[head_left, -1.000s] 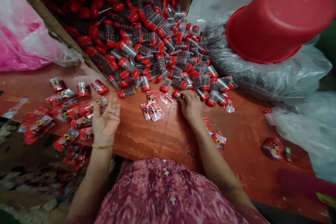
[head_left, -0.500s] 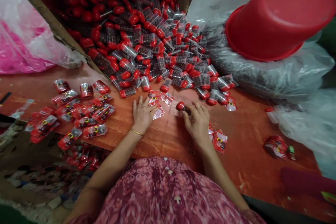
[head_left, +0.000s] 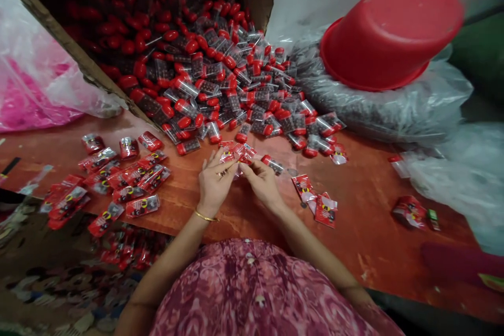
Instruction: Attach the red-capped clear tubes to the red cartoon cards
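Note:
My left hand [head_left: 214, 182] and my right hand [head_left: 260, 185] meet over the near middle of the table. Their thumbs and fingertips pinch a small red printed wrapper [head_left: 244, 159], mostly covered by the fingers. More red and white wrappers [head_left: 227, 150] lie just beyond my left fingertips. A small clear tube with a red cap and dark contents [head_left: 274, 165] lies on its side by my right knuckles. To the right of that hand are several flat red printed wrappers [head_left: 326, 210]. Wrapped red packets [head_left: 142, 206] lie grouped to the left.
A big heap of red-capped tubes [head_left: 232, 102] spills from a cardboard box [head_left: 66, 37] onto the red-brown table [head_left: 366, 210]. A red tub [head_left: 394, 37] sits upside down on a filled plastic bag [head_left: 381, 110]. A bag with pink contents [head_left: 35, 89] stands left.
My right hand has moved left to meet my left hand, and the red-capped tube it held now lies on the table. Both hands now pinch a wrapper. The view has shifted slightly.

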Action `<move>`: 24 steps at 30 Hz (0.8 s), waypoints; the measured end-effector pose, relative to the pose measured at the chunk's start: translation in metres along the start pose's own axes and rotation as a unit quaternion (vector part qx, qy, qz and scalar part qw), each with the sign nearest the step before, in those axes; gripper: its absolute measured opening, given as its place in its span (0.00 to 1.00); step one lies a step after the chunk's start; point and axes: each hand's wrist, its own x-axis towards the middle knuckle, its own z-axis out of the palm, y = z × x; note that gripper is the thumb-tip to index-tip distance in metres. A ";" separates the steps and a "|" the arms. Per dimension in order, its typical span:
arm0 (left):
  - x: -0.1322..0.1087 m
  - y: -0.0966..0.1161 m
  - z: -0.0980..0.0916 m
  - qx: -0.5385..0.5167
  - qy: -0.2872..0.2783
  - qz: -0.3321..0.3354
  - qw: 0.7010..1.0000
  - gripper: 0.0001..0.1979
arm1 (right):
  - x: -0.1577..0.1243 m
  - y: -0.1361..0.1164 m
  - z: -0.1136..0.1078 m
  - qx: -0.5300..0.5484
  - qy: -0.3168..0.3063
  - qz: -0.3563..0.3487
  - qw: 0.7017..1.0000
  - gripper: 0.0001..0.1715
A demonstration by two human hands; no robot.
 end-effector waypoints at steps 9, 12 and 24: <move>-0.020 0.011 0.000 -0.294 -0.134 -0.297 0.899 0.26 | -0.003 0.000 -0.002 -0.180 0.058 -0.135 0.973 0.16; -0.023 0.021 0.007 -0.414 -0.084 -0.347 0.837 0.22 | -0.009 0.000 -0.003 -0.243 0.050 -0.177 0.953 0.17; -0.015 0.026 0.013 -0.452 -0.043 -0.390 0.801 0.20 | -0.013 0.008 -0.007 -0.276 0.049 -0.200 0.939 0.17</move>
